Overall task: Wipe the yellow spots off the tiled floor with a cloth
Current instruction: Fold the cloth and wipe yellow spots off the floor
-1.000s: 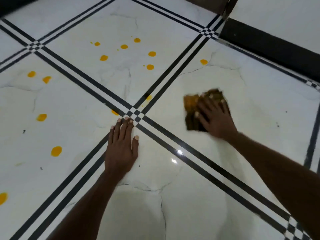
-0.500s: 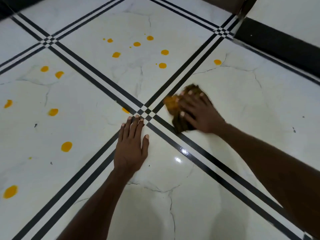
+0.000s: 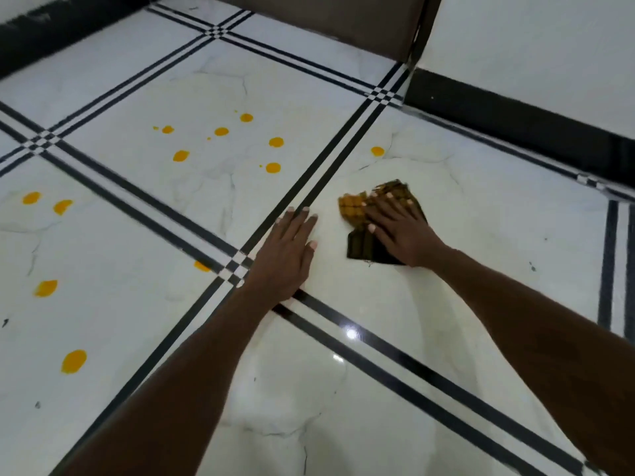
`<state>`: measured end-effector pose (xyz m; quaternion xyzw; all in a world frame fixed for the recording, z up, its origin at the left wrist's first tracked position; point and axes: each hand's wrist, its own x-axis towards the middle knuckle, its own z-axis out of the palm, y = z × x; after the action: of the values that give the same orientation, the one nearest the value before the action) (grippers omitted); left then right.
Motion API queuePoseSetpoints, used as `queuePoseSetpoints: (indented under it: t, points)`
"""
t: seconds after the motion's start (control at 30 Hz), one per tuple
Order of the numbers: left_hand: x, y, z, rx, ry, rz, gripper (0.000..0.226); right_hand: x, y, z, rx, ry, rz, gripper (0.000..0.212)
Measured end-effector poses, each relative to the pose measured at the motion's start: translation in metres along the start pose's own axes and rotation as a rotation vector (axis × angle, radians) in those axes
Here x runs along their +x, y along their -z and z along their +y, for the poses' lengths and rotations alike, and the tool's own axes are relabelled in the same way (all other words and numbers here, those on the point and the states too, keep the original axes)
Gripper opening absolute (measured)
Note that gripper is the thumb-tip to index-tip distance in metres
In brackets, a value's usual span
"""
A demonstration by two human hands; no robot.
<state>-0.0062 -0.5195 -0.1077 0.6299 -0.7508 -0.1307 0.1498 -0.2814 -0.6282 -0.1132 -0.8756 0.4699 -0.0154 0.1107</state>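
Note:
My right hand [image 3: 398, 228] presses flat on a dark checked cloth [image 3: 357, 207], stained yellow at its left end, on the white tiled floor [image 3: 464, 242]. My left hand [image 3: 287, 250] lies flat on the floor just left of the cloth, fingers apart, next to the black-striped tile joint. One yellow spot [image 3: 377, 151] sits on the same tile, beyond the cloth. Several yellow spots [image 3: 273, 168] dot the far tile. Several more yellow spots [image 3: 45, 288] lie on the left tile, and a small yellow spot [image 3: 202, 266] sits by the checkered crossing [image 3: 237, 269].
A black skirting board [image 3: 515, 125] runs along the white wall at the right. A brown panel [image 3: 343, 22] stands at the top. Another dark skirting [image 3: 51, 32] lines the top left. Black double stripes divide the tiles.
My left hand has moved forward across the stripe crossing onto the tile with the cloth. My right hand has slid the cloth left and then back right. The camera view has shifted.

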Motion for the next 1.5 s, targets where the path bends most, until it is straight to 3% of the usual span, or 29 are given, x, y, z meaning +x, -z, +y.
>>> queuePoseSetpoints:
  t: [0.13,0.23,0.37,0.43,0.53,0.6,0.63,0.7,0.73,0.77,0.8,0.9,0.93,1.03,1.07,1.2,1.33,1.5]
  points:
    - [0.061,-0.028,0.007,0.029,0.001,-0.019,0.059,0.041,0.016,0.029,0.054,-0.182,-0.013,0.057]
    - [0.054,-0.043,0.003,0.115,-0.004,0.079,0.058,0.072,0.013,0.043,0.046,-0.301,0.042,0.059]
    - [0.058,-0.045,0.001,0.107,0.014,0.065,0.059,0.133,0.016,0.05,0.076,-0.437,0.098,0.06]
    - [0.06,-0.043,0.001,0.1,0.015,0.061,0.06,0.152,0.013,0.035,0.025,-0.32,0.116,0.061]
    - [0.055,-0.044,0.005,0.118,0.008,0.066,0.06,0.12,0.001,0.022,-0.106,0.234,0.02,0.057]
    - [0.059,-0.04,0.005,0.11,0.024,0.069,0.06,0.112,0.008,0.056,-0.152,0.37,-0.031,0.055]
    - [0.06,-0.039,0.006,0.112,0.019,0.067,0.06,0.119,0.012,0.076,-0.146,0.292,0.037,0.054]
    - [0.06,-0.042,0.005,0.108,0.013,0.069,0.06,0.146,0.02,0.095,-0.061,-0.11,0.151,0.057]
    - [0.06,-0.042,0.005,0.11,0.015,0.074,0.06,0.164,0.022,0.088,-0.011,-0.29,0.143,0.059]
    - [0.061,-0.042,0.004,0.114,0.017,0.075,0.061,0.179,0.02,0.069,0.012,-0.342,0.106,0.061]
    - [0.061,-0.042,0.004,0.118,0.018,0.07,0.061,0.187,0.016,0.046,-0.008,-0.258,0.088,0.062]
    - [0.06,-0.042,0.005,0.128,0.014,0.071,0.061,0.17,-0.002,0.015,-0.138,0.238,0.047,0.06]
    - [0.059,-0.041,0.005,0.129,0.014,0.065,0.061,0.163,0.0,0.022,-0.127,0.243,0.071,0.059]
    - [0.06,-0.045,0.001,0.137,0.001,0.062,0.061,0.148,0.001,0.036,0.007,-0.227,0.138,0.062]
    - [0.062,-0.046,-0.002,0.148,0.001,0.057,0.061,0.141,-0.001,0.027,0.009,-0.279,0.118,0.064]
    - [0.061,-0.044,0.0,0.174,-0.003,0.033,0.061,0.084,-0.02,-0.019,0.001,-0.064,0.161,0.064]
    - [0.059,-0.038,0.006,0.126,0.003,0.045,0.059,0.043,-0.031,-0.046,0.083,-0.217,0.155,0.067]
    - [0.059,-0.026,0.043,-0.2,0.127,0.126,0.045,0.011,-0.032,-0.071,0.256,-0.267,0.121,0.07]
